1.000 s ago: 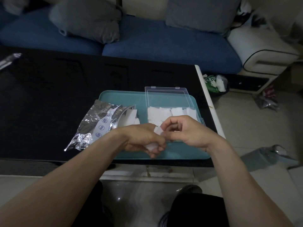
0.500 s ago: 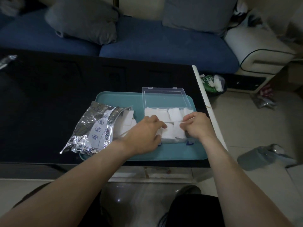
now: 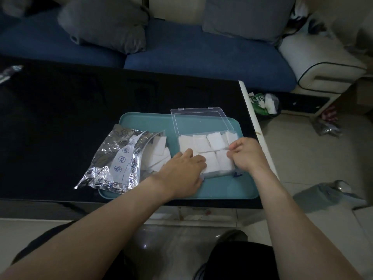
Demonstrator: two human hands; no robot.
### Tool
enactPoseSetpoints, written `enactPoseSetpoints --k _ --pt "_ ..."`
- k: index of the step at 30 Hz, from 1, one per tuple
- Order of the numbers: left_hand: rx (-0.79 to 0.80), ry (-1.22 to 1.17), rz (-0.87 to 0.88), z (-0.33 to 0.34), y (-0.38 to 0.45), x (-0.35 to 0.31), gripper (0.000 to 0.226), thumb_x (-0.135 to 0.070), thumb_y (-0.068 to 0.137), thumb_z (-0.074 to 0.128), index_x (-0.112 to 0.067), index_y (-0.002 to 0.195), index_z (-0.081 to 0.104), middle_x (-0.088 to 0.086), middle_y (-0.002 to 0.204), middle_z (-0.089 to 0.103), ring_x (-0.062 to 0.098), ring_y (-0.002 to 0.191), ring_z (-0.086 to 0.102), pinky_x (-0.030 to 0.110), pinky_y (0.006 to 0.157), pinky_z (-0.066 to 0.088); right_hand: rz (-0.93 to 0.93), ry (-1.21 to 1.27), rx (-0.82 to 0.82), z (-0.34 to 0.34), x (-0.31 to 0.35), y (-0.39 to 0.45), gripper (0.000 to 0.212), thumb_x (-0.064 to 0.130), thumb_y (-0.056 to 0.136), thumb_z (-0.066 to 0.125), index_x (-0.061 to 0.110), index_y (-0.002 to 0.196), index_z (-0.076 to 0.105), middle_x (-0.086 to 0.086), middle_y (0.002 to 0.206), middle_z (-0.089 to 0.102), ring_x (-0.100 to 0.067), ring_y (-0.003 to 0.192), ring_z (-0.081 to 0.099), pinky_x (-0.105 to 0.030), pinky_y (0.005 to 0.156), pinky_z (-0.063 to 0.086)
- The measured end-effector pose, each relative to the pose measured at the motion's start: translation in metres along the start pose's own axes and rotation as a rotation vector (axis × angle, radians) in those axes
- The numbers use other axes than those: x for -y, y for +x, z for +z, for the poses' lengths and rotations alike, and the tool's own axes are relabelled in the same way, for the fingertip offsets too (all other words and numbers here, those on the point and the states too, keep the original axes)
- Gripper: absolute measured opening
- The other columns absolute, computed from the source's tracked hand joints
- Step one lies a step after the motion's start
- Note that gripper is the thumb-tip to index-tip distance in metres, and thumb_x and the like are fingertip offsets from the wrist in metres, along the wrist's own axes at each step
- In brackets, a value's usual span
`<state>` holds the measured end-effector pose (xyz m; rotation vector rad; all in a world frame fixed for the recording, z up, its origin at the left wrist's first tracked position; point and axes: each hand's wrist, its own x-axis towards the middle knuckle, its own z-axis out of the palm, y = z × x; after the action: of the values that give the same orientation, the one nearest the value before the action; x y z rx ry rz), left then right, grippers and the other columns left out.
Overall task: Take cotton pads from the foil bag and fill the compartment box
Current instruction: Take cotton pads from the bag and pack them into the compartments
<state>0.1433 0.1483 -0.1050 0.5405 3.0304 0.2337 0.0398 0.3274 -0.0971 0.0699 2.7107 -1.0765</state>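
Left hand (image 3: 184,170) pressing flat on pads (image 3: 210,147) in the box (image 3: 219,173) on the tray (image 3: 145,120), right hand (image 3: 247,154) pinching the near-right pad; overfilled pads risk springing out once released.

One foil bag (image 3: 119,158), one box (image 3: 205,146), one tray (image 3: 226,190)

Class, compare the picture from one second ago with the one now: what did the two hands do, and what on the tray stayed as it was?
Both hands moved forward from the tray's near edge to the compartment box. The left hand, which had held a cotton pad, now presses flat on the pads at the box's near left; the right hand rests, fingers curled, at its right side. The foil bag, the open lid and the teal tray stayed put.
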Motion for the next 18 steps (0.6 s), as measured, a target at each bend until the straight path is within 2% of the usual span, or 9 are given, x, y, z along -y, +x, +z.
enactPoseSetpoints --k 2,4,7,10,13,15,18 --pt "-0.01 0.001 -0.002 0.001 0.0 0.0 0.04 -0.034 0.097 0.044 -0.016 0.132 0.054 -0.003 0.143 0.048 0.024 0.119 0.042 0.036 0.098 0.036 -0.022 -0.087 0.018 0.009 0.001 -0.003 0.024 0.002 0.087 0.07 0.024 0.08 0.062 -0.001 0.101 0.066 -0.019 0.094 0.063 -0.026 0.083 0.048" --pt "-0.008 -0.003 -0.003 0.001 0.0 0.0 0.041 -0.034 0.097 0.045 -0.016 0.133 0.053 -0.002 0.143 0.048 0.024 0.119 0.042 0.036 0.099 0.037 -0.033 -0.13 -0.031 0.016 0.002 -0.004 0.021 0.003 0.084 0.075 0.021 0.083 0.065 -0.002 0.101 0.066 -0.018 0.092 0.063 -0.026 0.08 0.049" --pt "-0.002 -0.008 0.004 0.001 -0.001 0.0 0.041 -0.034 0.096 0.046 -0.015 0.132 0.053 -0.001 0.142 0.048 0.025 0.118 0.043 0.038 0.1 0.038 -0.054 -0.191 -0.115 0.017 0.005 -0.006 0.02 0.018 0.079 0.085 0.014 0.09 0.07 -0.001 0.095 0.067 -0.018 0.085 0.06 -0.025 0.075 0.045" --pt "0.019 -0.021 0.003 0.0 0.0 0.001 0.041 -0.035 0.096 0.046 -0.015 0.132 0.053 -0.001 0.143 0.048 0.024 0.117 0.042 0.038 0.1 0.038 -0.048 -0.287 -0.132 0.01 0.007 -0.006 0.021 0.029 0.077 0.086 0.018 0.088 0.072 0.002 0.09 0.069 -0.019 0.082 0.063 -0.028 0.07 0.046" --pt "0.053 -0.067 -0.014 -0.001 -0.001 0.003 0.042 -0.035 0.096 0.048 -0.015 0.133 0.052 -0.001 0.143 0.046 0.025 0.117 0.041 0.041 0.101 0.039 -0.082 -0.262 -0.023 0.01 0.007 -0.006 0.017 0.018 0.076 0.087 0.021 0.089 0.077 0.001 0.095 0.073 -0.016 0.085 0.066 -0.029 0.083 0.055" --pt "0.06 -0.131 -0.026 -0.003 -0.001 0.005 0.044 -0.035 0.096 0.05 -0.016 0.135 0.051 0.0 0.145 0.043 0.025 0.12 0.04 0.043 0.103 0.039 -0.12 -0.266 0.042 0.011 0.005 -0.008 0.019 0.012 0.077 0.085 0.019 0.093 0.079 0.002 0.1 0.075 -0.014 0.091 0.068 -0.029 0.093 0.055" --pt "-0.098 -0.359 -0.048 -0.015 -0.004 0.008 0.038 -0.029 0.094 0.057 -0.016 0.13 0.057 0.002 0.134 0.052 0.02 0.116 0.051 0.034 0.101 0.042 -0.135 -0.292 0.006 0.006 0.004 -0.006 0.015 0.009 0.082 0.078 0.023 0.088 0.079 0.001 0.099 0.076 -0.016 0.09 0.069 -0.031 0.088 0.056"
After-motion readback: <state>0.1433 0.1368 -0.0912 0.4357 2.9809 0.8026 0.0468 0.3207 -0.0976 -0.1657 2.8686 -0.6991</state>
